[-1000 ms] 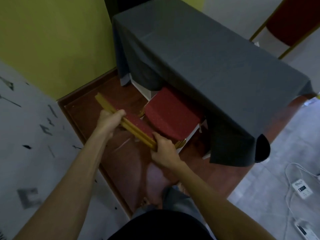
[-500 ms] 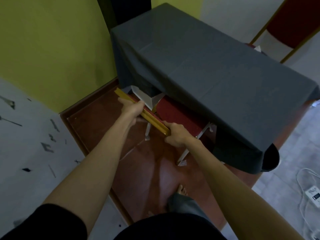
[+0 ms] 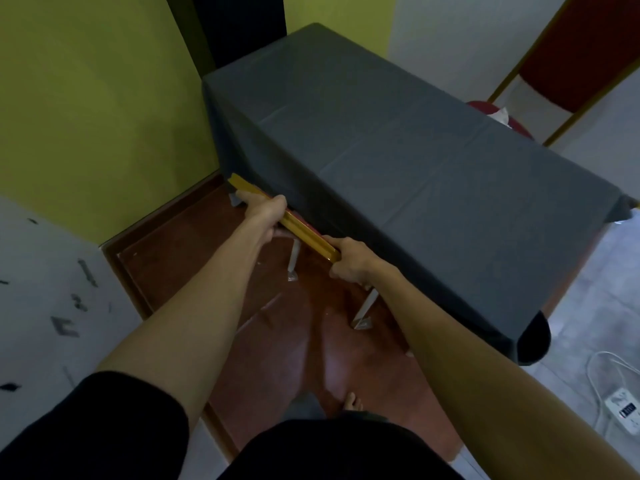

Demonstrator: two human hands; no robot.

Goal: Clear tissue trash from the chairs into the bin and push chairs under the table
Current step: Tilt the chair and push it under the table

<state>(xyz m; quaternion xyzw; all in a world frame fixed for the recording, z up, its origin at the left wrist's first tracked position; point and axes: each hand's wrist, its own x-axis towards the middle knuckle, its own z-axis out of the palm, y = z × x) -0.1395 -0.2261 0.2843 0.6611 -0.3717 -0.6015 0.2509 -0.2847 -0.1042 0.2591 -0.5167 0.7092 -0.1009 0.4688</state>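
At the far left a yellow-green wall (image 3: 86,109) meets a grey floor (image 3: 45,282) with dark marks, and beside that lies a patch of red-brown floor (image 3: 180,261). The left hand (image 3: 265,211) reaches out over this red-brown patch, its fingers (image 3: 278,202) wrapped tight around the gold top rail of a chair (image 3: 301,226), near the rail's left end. The rail runs slantwise and lies right against the hanging edge of the dark grey cloth (image 3: 398,161) that covers the tabletop, so the seat of the chair is hidden under the table; only two pale legs (image 3: 294,258) stick out below the rail onto the red-brown floor. The right hand (image 3: 349,259) holds the rail's right end, fingers curled shut around it. Both arms are stretched nearly straight. A bare foot (image 3: 353,401) shows at the bottom, between the arms. Farther right, beyond the far side of the tabletop, stands a second chair (image 3: 571,53) with a red back and gold frame, and on its red seat lies a white crumpled tissue (image 3: 500,116). At the lower right a white power strip (image 3: 623,408) with its cord lies on the grey floor.
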